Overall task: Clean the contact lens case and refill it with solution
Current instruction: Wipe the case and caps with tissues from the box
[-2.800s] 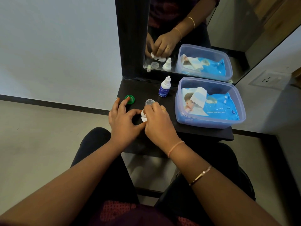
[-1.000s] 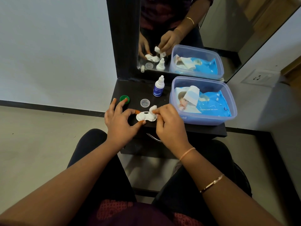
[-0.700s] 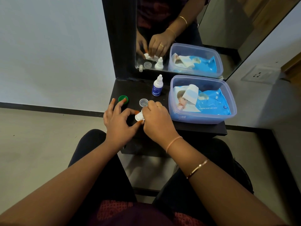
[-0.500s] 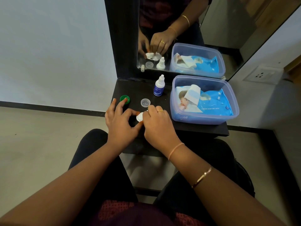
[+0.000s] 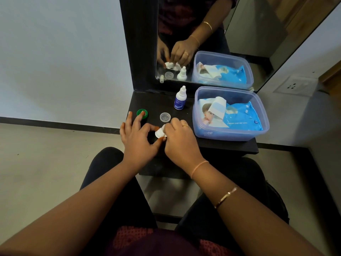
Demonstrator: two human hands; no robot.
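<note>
- Left hand (image 5: 137,139) pinches the lens case (image 5: 158,134) steady.
- Right hand (image 5: 181,140) grips a wipe (image 5: 164,126), apparently scrubbing a well.
- Green cap (image 5: 142,113) and clear cap (image 5: 165,116) lie aside, leaving the wells open.

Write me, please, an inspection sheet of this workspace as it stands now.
Surface: small black shelf below a mirror.
Job's things: white lens case held between both hands, mostly hidden; green cap and clear cap lying off the case; solution bottle upright, capped.
Clutter: plastic tub holding a blue wet wipes pack.
Grippers: left hand pinches the case, one fingertip over the green cap; right hand has its fingers curled over the case.
Cables: nothing seen.
Surroundings: mirror reflecting the scene, wall socket at right, pale floor.
</note>
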